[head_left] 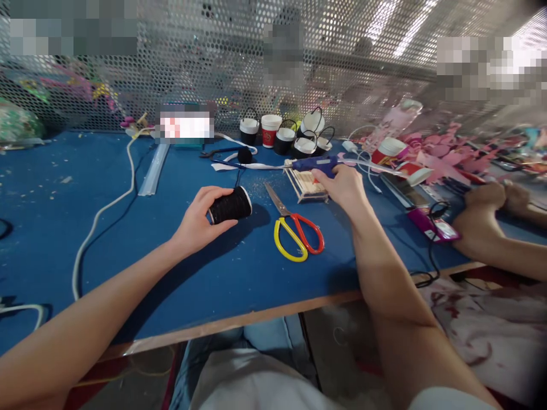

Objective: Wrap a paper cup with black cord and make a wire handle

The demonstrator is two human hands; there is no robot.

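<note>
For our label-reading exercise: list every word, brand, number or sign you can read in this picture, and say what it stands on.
No text can be read.
Red and white paper cup: a print, too small to read.
Pink flat pack: markings too blurred.
Blue glue gun in the right hand: no legible mark.
Black spool in the left hand: no label seen.

1. A craft workshop bench: a blue work table (179, 267) with a bare wooden front edge, scattered with scraps.
2. A perforated metal screen (213, 62) backs the bench.
3. Handwork tools lie out: a blue glue gun (316, 164), red-and-yellow scissors (294, 228), a spool of black thread (231, 205).
4. Small paper-cup baskets (294, 136) stand in a row; pink paper cutouts (448, 154) pile at right.
5. Another person's hands (482, 210) rest alongside.
</note>
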